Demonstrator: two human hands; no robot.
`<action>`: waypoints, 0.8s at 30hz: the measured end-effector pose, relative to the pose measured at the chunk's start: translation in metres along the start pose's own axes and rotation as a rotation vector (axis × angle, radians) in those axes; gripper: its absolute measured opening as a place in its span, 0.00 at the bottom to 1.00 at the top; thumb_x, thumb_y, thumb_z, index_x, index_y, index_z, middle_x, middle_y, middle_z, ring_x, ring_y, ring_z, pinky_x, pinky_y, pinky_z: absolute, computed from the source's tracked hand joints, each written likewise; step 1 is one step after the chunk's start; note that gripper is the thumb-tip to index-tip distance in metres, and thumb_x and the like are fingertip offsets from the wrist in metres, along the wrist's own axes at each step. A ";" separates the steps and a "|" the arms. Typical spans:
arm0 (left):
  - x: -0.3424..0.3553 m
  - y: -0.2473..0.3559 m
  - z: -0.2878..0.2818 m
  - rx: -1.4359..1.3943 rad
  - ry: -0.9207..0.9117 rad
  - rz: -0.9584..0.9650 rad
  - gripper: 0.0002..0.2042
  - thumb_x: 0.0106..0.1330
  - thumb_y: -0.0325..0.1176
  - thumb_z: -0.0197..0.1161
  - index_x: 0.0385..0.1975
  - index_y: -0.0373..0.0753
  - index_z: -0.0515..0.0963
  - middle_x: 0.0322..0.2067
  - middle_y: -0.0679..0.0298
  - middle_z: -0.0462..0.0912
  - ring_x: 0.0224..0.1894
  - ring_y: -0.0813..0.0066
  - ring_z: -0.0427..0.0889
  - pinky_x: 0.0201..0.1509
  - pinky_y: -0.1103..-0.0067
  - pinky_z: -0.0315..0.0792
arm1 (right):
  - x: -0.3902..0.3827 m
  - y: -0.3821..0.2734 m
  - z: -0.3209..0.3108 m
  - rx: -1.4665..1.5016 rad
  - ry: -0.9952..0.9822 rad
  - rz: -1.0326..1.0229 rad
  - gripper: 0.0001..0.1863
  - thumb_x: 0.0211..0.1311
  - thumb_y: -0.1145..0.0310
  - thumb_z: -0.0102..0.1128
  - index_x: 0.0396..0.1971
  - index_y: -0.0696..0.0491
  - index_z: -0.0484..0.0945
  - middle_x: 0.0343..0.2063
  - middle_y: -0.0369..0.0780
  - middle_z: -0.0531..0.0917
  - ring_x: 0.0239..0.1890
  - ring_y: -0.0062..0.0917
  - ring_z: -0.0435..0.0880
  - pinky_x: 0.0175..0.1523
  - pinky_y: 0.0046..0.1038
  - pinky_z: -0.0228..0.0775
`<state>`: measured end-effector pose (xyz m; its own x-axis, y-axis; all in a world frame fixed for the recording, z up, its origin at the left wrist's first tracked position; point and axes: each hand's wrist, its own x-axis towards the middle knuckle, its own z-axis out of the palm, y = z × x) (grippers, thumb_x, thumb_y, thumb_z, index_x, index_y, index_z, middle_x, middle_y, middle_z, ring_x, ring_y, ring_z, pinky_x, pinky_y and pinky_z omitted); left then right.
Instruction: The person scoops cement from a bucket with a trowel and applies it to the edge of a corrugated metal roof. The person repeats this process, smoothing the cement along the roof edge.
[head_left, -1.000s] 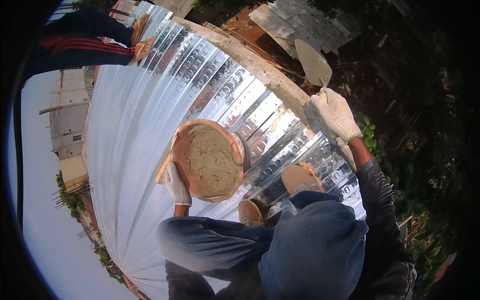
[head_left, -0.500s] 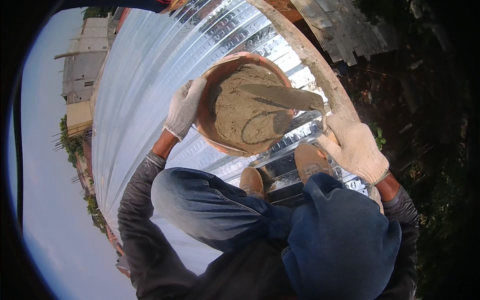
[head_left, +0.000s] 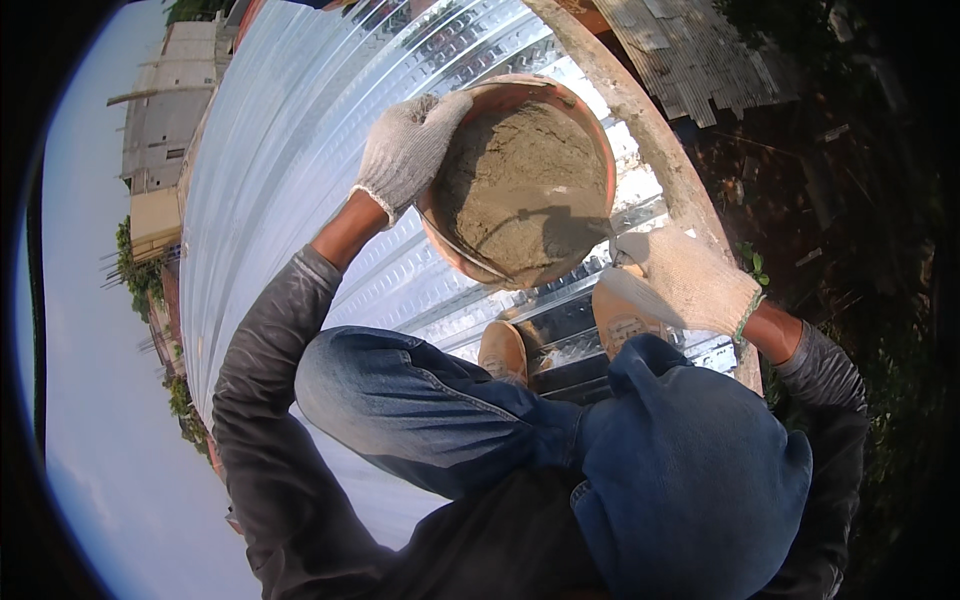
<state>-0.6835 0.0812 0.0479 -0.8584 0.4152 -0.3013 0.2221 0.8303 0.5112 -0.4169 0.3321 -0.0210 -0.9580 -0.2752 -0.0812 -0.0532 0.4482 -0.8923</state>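
Observation:
An orange-brown bucket [head_left: 609,150] of wet grey mortar [head_left: 520,165] rests or is held over the ribbed metal sheets in front of my feet. My left hand [head_left: 412,145], in a white knitted glove, grips the bucket's left rim, thumb over the edge. On the other side my gloved right hand [head_left: 690,280] is closed round the handle of a trowel [head_left: 626,262]. Its blade is mostly hidden, down in or against the mortar at the bucket's right side. A shadow of hand and tool falls across the mortar.
Shiny corrugated sheets [head_left: 290,190] spread to the left and ahead. A rough concrete edge [head_left: 670,170] curves along the right, with a drop beyond it to dark ground and an old corrugated roof [head_left: 690,50]. My tan shoes [head_left: 503,350] stand on the metal.
The trowel blade, held above the mortar before, has gone down into or against it. My left hand and the bucket have shifted right and farther away, and the bucket looks more tilted.

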 end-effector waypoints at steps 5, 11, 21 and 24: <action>0.001 0.017 0.003 0.040 -0.005 0.069 0.33 0.78 0.62 0.61 0.42 0.30 0.88 0.25 0.58 0.86 0.28 0.74 0.83 0.35 0.72 0.79 | 0.015 0.008 0.000 0.133 -0.259 0.034 0.22 0.78 0.51 0.64 0.56 0.55 0.85 0.50 0.51 0.87 0.50 0.43 0.88 0.54 0.41 0.81; 0.014 -0.020 -0.001 -0.203 -0.048 0.033 0.23 0.80 0.52 0.67 0.41 0.33 0.88 0.31 0.70 0.85 0.35 0.84 0.80 0.37 0.76 0.77 | -0.023 0.051 0.006 0.290 -0.042 -0.136 0.25 0.76 0.51 0.67 0.65 0.48 0.84 0.60 0.47 0.84 0.59 0.40 0.85 0.64 0.39 0.80; -0.060 -0.237 0.021 -0.411 0.437 -0.263 0.21 0.84 0.48 0.61 0.51 0.33 0.87 0.39 0.71 0.86 0.41 0.80 0.81 0.47 0.77 0.77 | 0.063 0.044 -0.070 0.906 0.226 0.403 0.18 0.77 0.54 0.63 0.34 0.56 0.80 0.22 0.34 0.80 0.22 0.18 0.82 0.28 0.26 0.75; -0.078 -0.229 0.055 -0.531 0.524 -0.202 0.18 0.85 0.47 0.61 0.46 0.36 0.85 0.38 0.72 0.84 0.39 0.82 0.79 0.44 0.78 0.75 | 0.097 0.074 -0.092 0.566 0.335 0.405 0.23 0.73 0.50 0.61 0.31 0.58 0.81 0.22 0.36 0.80 0.23 0.19 0.82 0.30 0.29 0.76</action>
<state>-0.6421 -0.1208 -0.0897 -0.9949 -0.0651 -0.0771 -0.0999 0.5262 0.8444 -0.5398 0.4166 -0.0541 -0.9108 0.1300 -0.3919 0.3860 -0.0690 -0.9199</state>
